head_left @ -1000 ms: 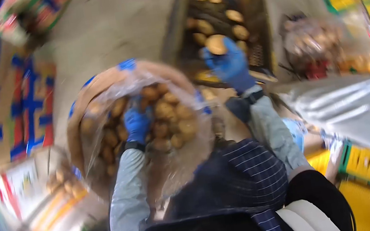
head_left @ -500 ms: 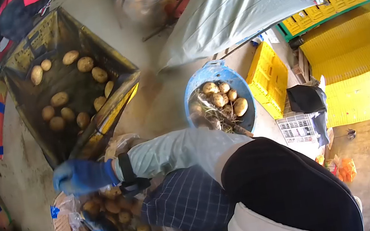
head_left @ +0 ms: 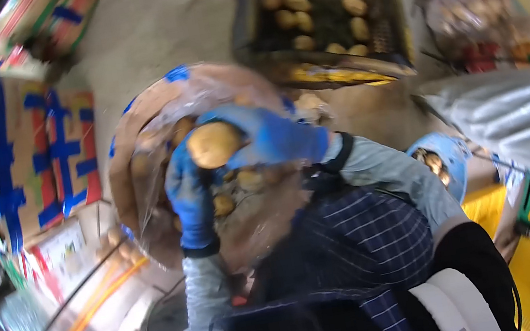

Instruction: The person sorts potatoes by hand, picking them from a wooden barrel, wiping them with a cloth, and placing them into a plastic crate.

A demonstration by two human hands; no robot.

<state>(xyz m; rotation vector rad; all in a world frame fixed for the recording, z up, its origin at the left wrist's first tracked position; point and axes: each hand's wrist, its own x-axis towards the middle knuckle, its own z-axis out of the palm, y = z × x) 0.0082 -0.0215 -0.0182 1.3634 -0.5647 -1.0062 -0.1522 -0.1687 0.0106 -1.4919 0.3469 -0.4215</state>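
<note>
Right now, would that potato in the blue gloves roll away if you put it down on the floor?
Probably a bit. The potato looks rounded, so it could roll, though its lumpy shape would likely stop it soon. It seems firm and fairly heavy: the left hand and right hand both meet around it. Its dull skin looks unlikely to slip from a gloved grip.

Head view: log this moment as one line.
hands: both gloved | right hand: holds potato | left hand: in bag of potatoes | crate: holds potatoes
</note>
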